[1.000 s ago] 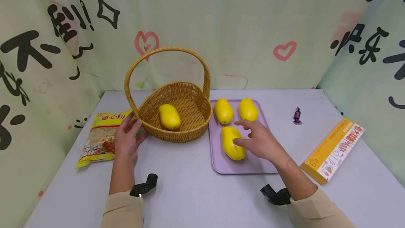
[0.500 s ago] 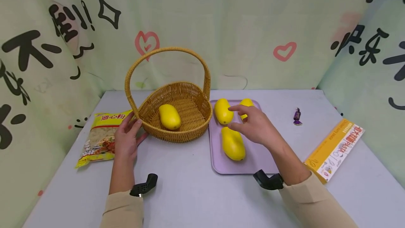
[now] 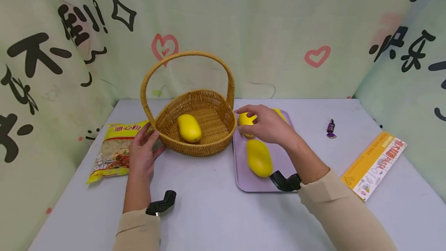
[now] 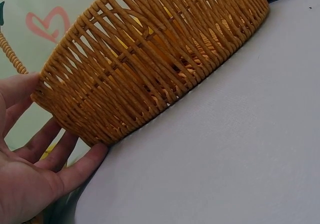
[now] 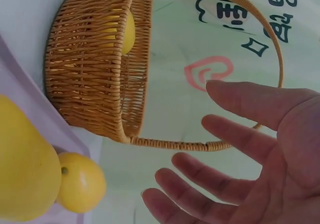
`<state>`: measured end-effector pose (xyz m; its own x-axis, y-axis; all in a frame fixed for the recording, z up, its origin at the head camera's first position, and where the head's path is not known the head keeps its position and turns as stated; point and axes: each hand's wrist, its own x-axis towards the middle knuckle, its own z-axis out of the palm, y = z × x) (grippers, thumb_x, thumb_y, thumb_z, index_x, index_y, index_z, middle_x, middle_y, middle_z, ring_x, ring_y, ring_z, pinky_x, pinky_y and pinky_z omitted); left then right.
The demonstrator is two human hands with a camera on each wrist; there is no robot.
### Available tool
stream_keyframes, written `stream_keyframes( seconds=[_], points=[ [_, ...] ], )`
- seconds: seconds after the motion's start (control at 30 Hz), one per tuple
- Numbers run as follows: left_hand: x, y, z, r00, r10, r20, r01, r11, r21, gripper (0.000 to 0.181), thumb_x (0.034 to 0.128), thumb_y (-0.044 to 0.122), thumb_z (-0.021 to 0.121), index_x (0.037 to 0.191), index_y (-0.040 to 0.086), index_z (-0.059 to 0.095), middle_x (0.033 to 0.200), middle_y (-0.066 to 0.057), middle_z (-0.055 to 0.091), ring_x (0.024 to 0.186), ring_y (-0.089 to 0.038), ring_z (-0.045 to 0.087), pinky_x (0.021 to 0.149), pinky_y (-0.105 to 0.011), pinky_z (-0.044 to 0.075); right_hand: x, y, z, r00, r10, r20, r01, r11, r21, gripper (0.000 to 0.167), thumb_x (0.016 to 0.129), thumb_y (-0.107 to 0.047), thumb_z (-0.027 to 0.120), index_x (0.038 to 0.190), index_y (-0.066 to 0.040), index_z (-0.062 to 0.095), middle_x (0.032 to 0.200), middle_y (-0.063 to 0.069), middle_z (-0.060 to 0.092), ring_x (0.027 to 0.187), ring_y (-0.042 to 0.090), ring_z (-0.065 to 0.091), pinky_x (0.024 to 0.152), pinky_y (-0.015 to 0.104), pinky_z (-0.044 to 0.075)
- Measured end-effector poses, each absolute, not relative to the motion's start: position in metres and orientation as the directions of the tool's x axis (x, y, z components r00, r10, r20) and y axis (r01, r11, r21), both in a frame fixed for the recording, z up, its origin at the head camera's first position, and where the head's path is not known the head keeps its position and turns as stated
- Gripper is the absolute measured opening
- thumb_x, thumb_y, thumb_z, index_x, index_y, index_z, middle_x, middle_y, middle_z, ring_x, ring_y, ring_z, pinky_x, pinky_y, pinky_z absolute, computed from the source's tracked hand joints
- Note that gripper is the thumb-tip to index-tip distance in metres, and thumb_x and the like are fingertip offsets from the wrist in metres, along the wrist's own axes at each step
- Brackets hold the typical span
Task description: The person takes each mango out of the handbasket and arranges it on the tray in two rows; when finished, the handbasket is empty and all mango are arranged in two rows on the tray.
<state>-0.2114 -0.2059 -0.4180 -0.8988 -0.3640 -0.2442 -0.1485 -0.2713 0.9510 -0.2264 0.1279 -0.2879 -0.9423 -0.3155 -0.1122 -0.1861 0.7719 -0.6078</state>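
My left hand (image 3: 142, 156) touches the left side of the wicker basket (image 3: 198, 150) near the foot of its tall handle, fingers spread along the weave. Inside the basket lies one yellow oblong fruit (image 3: 189, 128), its kind unclear. To the right, my right hand (image 3: 270, 125) hovers over a lilac tray (image 3: 244, 183), fingers apart and holding nothing. Beneath it, partly hidden, is the back left fruit (image 3: 246, 119); the back right fruit (image 3: 280, 113) shows only a sliver. A front fruit (image 3: 259, 158) lies in full view on the tray.
A yellow bag of pasta (image 3: 113, 154) lies behind and left of my left hand. On the right are a small purple wrapped candy (image 3: 331, 129) and an orange-and-white pasta box (image 3: 374, 164). A printed curtain (image 3: 265, 42) stands behind the table.
My right hand has moved left and back, from above the front fruit to above the back left fruit. My left hand and the basket keep their places.
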Motion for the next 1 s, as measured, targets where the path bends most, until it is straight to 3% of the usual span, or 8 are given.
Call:
stream_keyframes(
  seconds=[0.17,0.43,0.57,0.7,1.0],
  points=[
    [-0.213,-0.204,-0.418,-0.904,-0.357,-0.237,-0.139,-0.279,0.95,0.053,0.104,0.026,0.063,0.153,0.039,0.049,0.159,-0.003,0.045,0.143,-0.019,0.047,0.112,-0.05,0.05,-0.236,0.121,-0.287,-0.925,-0.36,-0.118,-0.205,0.738,-0.642,0.05,0.096,-0.024,0.071,0.144,-0.02,0.06,0.142,0.017,0.059,0.123,0.035,0.06,0.09,0.043,0.059],
    [-0.217,-0.201,-0.415,-0.911,-0.346,-0.225,-0.133,-0.268,0.954,0.052,0.1035,0.028,0.064,0.152,0.041,0.049,0.16,-0.003,0.044,0.144,-0.019,0.046,0.111,-0.05,0.05,-0.253,0.109,-0.279,-0.911,-0.394,-0.125,-0.198,0.681,-0.705,0.047,0.096,-0.025,0.072,0.142,-0.02,0.061,0.14,0.015,0.059,0.128,0.034,0.055,0.105,0.051,0.05],
    [-0.217,-0.203,-0.413,-0.91,-0.344,-0.233,-0.141,-0.271,0.952,0.052,0.104,0.026,0.063,0.152,0.041,0.049,0.161,-0.003,0.043,0.145,-0.02,0.045,0.111,-0.051,0.05,-0.263,0.098,-0.277,-0.894,-0.419,-0.158,-0.18,0.66,-0.729,0.048,0.097,-0.026,0.071,0.143,-0.02,0.06,0.137,0.013,0.061,0.123,0.032,0.059,0.103,0.05,0.052],
    [-0.213,-0.205,-0.414,-0.904,-0.348,-0.25,-0.157,-0.274,0.949,0.053,0.1042,0.027,0.062,0.153,0.042,0.048,0.161,-0.002,0.042,0.146,-0.021,0.045,0.112,-0.05,0.049,-0.272,0.084,-0.282,-0.873,-0.438,-0.215,-0.109,0.604,-0.79,0.048,0.098,-0.026,0.071,0.144,-0.02,0.059,0.134,0.011,0.062,0.119,0.031,0.061,0.101,0.05,0.056],
    [-0.212,-0.205,-0.418,-0.902,-0.351,-0.252,-0.157,-0.276,0.948,0.053,0.1033,0.027,0.064,0.153,0.041,0.049,0.161,-0.003,0.042,0.145,-0.021,0.045,0.111,-0.05,0.05,-0.29,0.055,-0.298,-0.843,-0.416,-0.341,0.103,0.498,-0.861,0.049,0.096,-0.029,0.074,0.143,-0.022,0.06,0.148,0.005,0.053,0.136,0.034,0.051,0.096,0.047,0.06]
  ],
)
